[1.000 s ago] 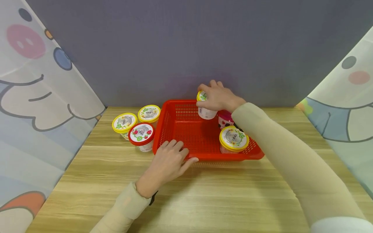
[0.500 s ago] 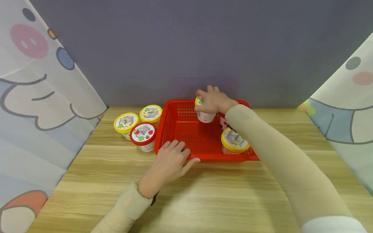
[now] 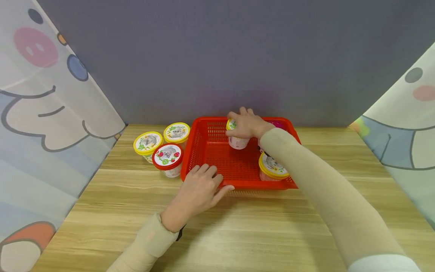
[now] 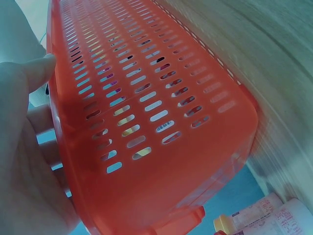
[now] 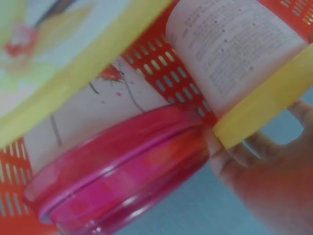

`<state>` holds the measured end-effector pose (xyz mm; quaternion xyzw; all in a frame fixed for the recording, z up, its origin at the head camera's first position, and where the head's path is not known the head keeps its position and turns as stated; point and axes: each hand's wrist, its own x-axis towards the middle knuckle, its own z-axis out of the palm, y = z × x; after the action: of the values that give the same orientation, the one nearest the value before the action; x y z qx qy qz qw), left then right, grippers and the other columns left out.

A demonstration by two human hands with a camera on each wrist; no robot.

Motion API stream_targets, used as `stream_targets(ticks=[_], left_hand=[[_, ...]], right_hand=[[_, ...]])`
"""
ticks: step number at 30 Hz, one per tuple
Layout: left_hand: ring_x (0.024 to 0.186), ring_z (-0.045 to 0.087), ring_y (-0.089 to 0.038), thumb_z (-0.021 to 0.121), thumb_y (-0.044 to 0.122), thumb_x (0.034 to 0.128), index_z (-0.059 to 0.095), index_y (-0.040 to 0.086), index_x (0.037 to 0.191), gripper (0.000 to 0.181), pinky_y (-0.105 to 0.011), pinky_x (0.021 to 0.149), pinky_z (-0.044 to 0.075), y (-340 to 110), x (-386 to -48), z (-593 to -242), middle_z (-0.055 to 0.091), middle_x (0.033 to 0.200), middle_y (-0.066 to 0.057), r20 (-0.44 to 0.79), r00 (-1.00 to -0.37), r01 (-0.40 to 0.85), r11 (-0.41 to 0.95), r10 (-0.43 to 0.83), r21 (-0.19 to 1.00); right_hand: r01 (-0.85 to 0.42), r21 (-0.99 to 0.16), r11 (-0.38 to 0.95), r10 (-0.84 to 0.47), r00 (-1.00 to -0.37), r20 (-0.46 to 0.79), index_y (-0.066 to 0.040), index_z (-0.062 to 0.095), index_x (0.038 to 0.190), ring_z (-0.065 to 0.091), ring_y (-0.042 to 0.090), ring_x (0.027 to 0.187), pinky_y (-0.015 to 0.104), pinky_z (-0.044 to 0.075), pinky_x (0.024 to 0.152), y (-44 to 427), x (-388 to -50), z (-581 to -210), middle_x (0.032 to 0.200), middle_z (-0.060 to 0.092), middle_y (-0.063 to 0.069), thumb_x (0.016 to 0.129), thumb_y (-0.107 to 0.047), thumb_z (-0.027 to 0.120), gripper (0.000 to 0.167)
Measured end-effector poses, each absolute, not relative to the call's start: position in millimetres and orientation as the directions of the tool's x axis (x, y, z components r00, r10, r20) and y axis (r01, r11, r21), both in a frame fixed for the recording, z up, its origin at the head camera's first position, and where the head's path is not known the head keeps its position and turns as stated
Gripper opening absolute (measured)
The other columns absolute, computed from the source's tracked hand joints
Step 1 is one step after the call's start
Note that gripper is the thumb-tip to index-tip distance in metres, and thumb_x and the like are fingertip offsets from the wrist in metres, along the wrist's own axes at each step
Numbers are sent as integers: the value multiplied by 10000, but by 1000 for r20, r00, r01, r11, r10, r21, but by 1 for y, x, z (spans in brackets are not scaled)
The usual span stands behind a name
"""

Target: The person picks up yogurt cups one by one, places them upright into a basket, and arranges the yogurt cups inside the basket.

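Head view, catalogued left to right.

Item: outer yellow-lidded tub (image 3: pixel 148 142), upright on the wooden table (image 3: pixel 238 234), printed lid facing up.

Item: red-lidded tub (image 3: pixel 168 155), upright, nearer to the person, just beside the left wall of the red basket (image 3: pixel 221 158).

Item: rear yellow-lidded tub (image 3: pixel 176 132), upright, behind the red-lidded one.

Item: left hand (image 3: pixel 199 186), gripping the basket's near rim toward its left corner; the left wrist view shows the thumb and fingers on opposite sides of that rim.

Item: the basket itself, slotted plastic, mouth upward, long axis running left to right across the table.

Item: held tub (image 3: pixel 238 142), white with a yellow lid, inside the basket's far half; lid up, base down, lid-to-base axis close to vertical. I cannot tell whether its base touches the basket floor.

Item: right hand (image 3: pixel 247 125), gripping that tub around the lid from above.

Item: magenta-lidded tub (image 5: pixel 122 178), in the basket's right part, mostly behind the right sleeve (image 3: pixel 319 196).

Item: near yellow-lidded tub (image 3: pixel 273 166), in the near right corner, lid up.

Changes over the last second: left hand and outside tubs keep their places; the held tub and right hand are lower; magenta now shows beyond the sleeve.
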<state>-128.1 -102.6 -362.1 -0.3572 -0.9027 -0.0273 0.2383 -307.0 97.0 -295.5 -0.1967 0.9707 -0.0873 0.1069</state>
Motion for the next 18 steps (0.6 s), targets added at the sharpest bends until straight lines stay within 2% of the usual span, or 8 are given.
stream_targets(ticks=[8, 14, 18], left_hand=[[727, 550, -216, 598, 568, 973, 701, 162, 787, 459, -343, 648, 481, -102, -127, -362, 587, 770, -13, 460, -622, 662, 739, 634, -124], [724, 549, -216, 601, 568, 972, 704, 160, 793, 457, -343, 644, 481, -102, -128, -362, 589, 773, -15, 464, -619, 663, 738, 634, -124], [729, 552, -219, 601, 570, 970, 707, 162, 797, 456, -348, 653, 486, -102, -128, -363, 593, 778, -15, 458, -625, 659, 742, 632, -125]], right_hand=[[-354, -206, 912, -392, -901, -185, -249, 390, 1526, 341, 371, 1232, 572, 461, 969, 100, -306, -298, 1398, 341, 174, 911, -556, 618, 724], [-373, -159, 914, -399, -896, -193, -262, 409, 1511, 355, 356, 1211, 544, 479, 949, 100, -304, -302, 1370, 346, 165, 882, -541, 627, 722], [-387, -145, 911, -411, -887, -211, -263, 403, 1535, 357, 356, 1251, 560, 453, 999, 99, -301, -305, 1424, 350, 163, 881, -545, 630, 747]])
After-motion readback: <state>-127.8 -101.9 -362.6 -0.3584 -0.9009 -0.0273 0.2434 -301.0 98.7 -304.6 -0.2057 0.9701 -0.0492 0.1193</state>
